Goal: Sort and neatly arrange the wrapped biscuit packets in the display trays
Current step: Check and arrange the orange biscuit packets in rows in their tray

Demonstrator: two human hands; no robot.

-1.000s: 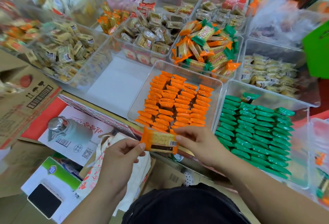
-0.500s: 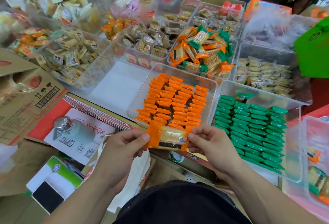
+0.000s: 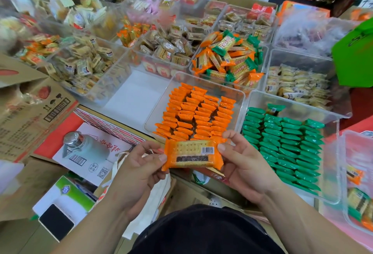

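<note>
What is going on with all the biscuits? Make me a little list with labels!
held thing: orange biscuit packet, flat, barcode side up
left hand: pinches the packet's left end
right hand: pinches its right end
orange tray: neat rows of orange packets, just beyond the hands
green tray: neat rows of green packets, right of the orange tray
mixed tray: jumbled orange and green packets, behind both
likely next: the packet probably goes in the orange tray

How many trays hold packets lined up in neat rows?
2: the orange tray, just beyond the held packet, and the green tray to its right. The other trays hold loose piles; more may sit out of frame.
</note>
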